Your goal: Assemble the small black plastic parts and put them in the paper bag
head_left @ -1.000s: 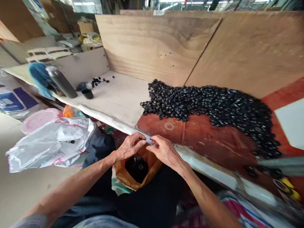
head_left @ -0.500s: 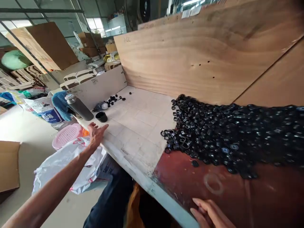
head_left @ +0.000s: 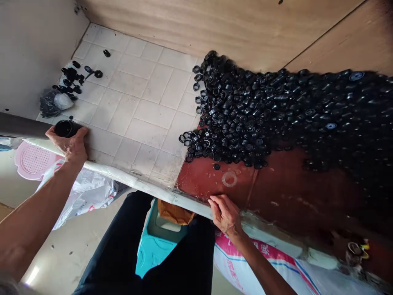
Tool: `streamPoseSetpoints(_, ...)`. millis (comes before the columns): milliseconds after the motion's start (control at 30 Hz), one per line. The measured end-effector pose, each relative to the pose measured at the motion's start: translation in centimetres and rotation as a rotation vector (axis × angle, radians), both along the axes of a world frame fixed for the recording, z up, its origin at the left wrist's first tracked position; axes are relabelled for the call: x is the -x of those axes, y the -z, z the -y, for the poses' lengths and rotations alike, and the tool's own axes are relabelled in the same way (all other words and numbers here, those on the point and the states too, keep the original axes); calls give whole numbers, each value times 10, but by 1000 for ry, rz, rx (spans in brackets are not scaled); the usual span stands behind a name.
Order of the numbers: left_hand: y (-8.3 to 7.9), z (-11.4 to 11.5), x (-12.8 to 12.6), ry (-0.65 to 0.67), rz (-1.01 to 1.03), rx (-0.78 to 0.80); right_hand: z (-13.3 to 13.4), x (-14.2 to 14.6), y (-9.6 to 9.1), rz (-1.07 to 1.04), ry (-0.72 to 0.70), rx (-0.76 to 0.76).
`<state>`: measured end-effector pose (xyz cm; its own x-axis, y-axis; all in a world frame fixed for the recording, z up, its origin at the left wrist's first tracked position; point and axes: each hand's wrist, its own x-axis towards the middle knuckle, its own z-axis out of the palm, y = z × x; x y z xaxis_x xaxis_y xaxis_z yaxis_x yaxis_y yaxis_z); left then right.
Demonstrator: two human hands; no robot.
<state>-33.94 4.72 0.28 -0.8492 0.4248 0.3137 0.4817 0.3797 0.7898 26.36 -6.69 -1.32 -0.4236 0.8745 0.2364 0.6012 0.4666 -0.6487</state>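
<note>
My left hand [head_left: 70, 143] is stretched out to the left and wraps around a small black cup [head_left: 64, 128] that stands near the table's front edge. My right hand [head_left: 225, 213] rests on the table's rim, its fingers curled over the edge and holding nothing that I can see. A big heap of small black rings [head_left: 276, 110] covers the right half of the table top, well apart from both hands. A few loose black rings [head_left: 75, 73] lie at the far left by the wall.
Plywood boards [head_left: 221, 28] wall the table at the back. A grey cylinder [head_left: 21, 126] lies at the left edge. Below the table are a pink basket [head_left: 30, 160], a white plastic bag [head_left: 89, 188], a teal stool [head_left: 156, 241] and a brown bag [head_left: 175, 213].
My left hand has left the brown bag, reached left and closed on the black cup. My right hand has gone to the table's rim. The view has tilted down.
</note>
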Motion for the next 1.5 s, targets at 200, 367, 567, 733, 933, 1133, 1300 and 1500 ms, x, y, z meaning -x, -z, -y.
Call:
streamPoseSetpoints(200,-36,22,-32,224,-3,21,0,3,-3,24,17,4)
streamPoseSetpoints(367,-74,60,-92,-4,-76,-11,-2,-2,0,11,8,37)
streamPoseSetpoints(567,-122,156,-203,-6,-126,99,-5,-10,2,-63,-59,64)
streamPoseSetpoints(733,-134,197,-267,24,-65,-4,-5,-15,1,-34,-104,118)
streamPoseSetpoints(933,-143,204,-293,47,-51,-72,-5,-13,5,-37,-81,85)
streamPoseSetpoints(1133,-147,233,-283,98,-55,-34,-1,-15,17,-9,-48,-26)
streamPoseSetpoints(1300,-158,281,-253,208,15,-30,3,-14,21,202,26,-134)
streamPoseSetpoints(1500,-186,365,-198,310,82,-56,10,10,-8,265,157,-235)
